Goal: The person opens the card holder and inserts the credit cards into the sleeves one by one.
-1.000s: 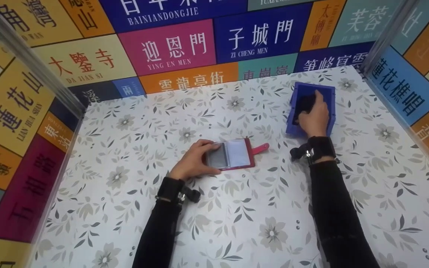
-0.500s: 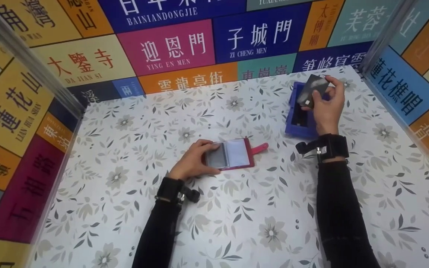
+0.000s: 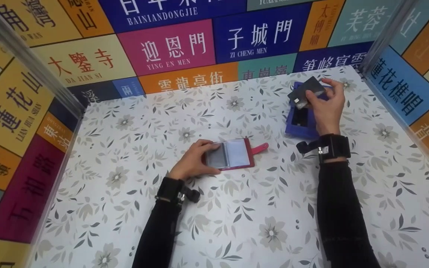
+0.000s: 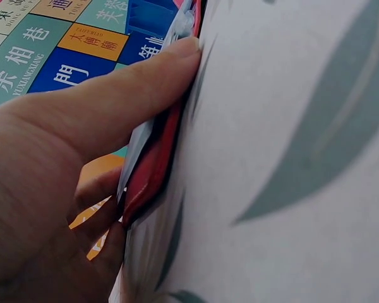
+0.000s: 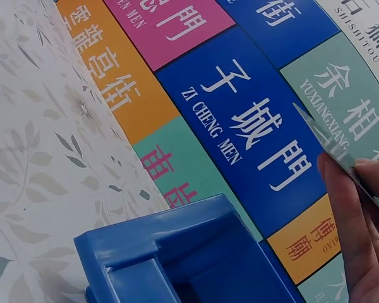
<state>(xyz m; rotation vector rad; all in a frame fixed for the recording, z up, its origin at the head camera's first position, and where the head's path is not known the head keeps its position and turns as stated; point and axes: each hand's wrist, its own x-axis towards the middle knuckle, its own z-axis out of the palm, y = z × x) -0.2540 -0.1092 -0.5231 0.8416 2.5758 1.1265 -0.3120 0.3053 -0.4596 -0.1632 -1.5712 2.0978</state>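
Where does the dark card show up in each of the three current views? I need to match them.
Head: upper right, the dark card pinched in the right hand, overlapping the blue box.
Left wrist: not in it.
Right wrist: right side, the card seen nearly edge-on.
Shared landmark: the blue wall panel with 門, top centre, upper left and centre respectively.

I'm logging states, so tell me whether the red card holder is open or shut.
Open: the holder lies spread, clear sleeves showing, its pink strap unfastened.
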